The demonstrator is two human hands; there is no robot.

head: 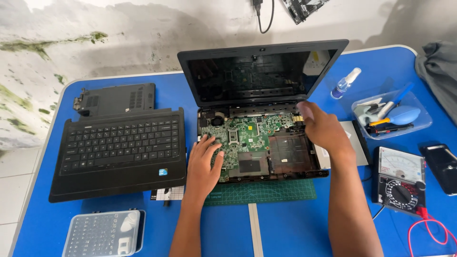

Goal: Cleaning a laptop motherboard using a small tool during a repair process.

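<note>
An opened black laptop (266, 71) stands at the table's middle with its screen up and its green motherboard (247, 138) exposed in the base. My left hand (203, 164) lies flat on the motherboard's left part, fingers spread. My right hand (320, 126) is at the base's far right corner near the hinge, fingers curled down; whether it grips anything there is hidden. The removed keyboard cover (119, 152) lies to the left of the laptop.
A black bottom panel (116, 97) lies behind the keyboard cover. A clear bit case (102, 233) sits front left. A green cutting mat (266, 192) is under the laptop. On the right are a spray bottle (346, 83), a tool tray (392, 116), a multimeter (400, 178) and a phone (440, 166).
</note>
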